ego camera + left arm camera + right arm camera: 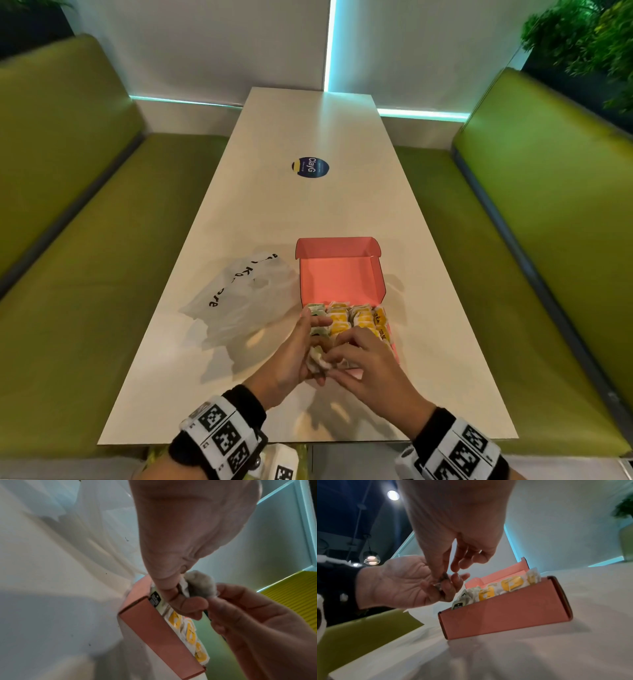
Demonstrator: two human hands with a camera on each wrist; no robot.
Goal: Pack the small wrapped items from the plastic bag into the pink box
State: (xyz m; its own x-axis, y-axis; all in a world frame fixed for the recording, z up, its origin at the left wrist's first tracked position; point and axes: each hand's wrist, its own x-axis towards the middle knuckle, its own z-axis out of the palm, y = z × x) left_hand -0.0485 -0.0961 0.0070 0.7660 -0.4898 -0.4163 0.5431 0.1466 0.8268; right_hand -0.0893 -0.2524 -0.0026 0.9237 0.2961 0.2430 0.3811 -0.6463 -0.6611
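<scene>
The pink box (375, 274) stands open on the table, lid tilted back. Several yellow and white wrapped items (356, 318) fill its near part; they also show as yellow packets (511, 584) above the box wall (505, 609). Both hands meet over the box's near left corner. My left hand (313, 342) cups a crumpled white wrapped item (317, 361), thumb and fingers curled round it (200, 584). My right hand (337, 353) pinches the same small bundle (443, 579) between thumb and forefinger above the left palm. The translucent plastic bag (239, 298) lies slack to the left of the box.
The long white table (308, 205) has a round blue sticker (310, 167) further back. Green benches (85, 240) run along both sides, and a wall closes the far end. The table's near edge is just below my wrists.
</scene>
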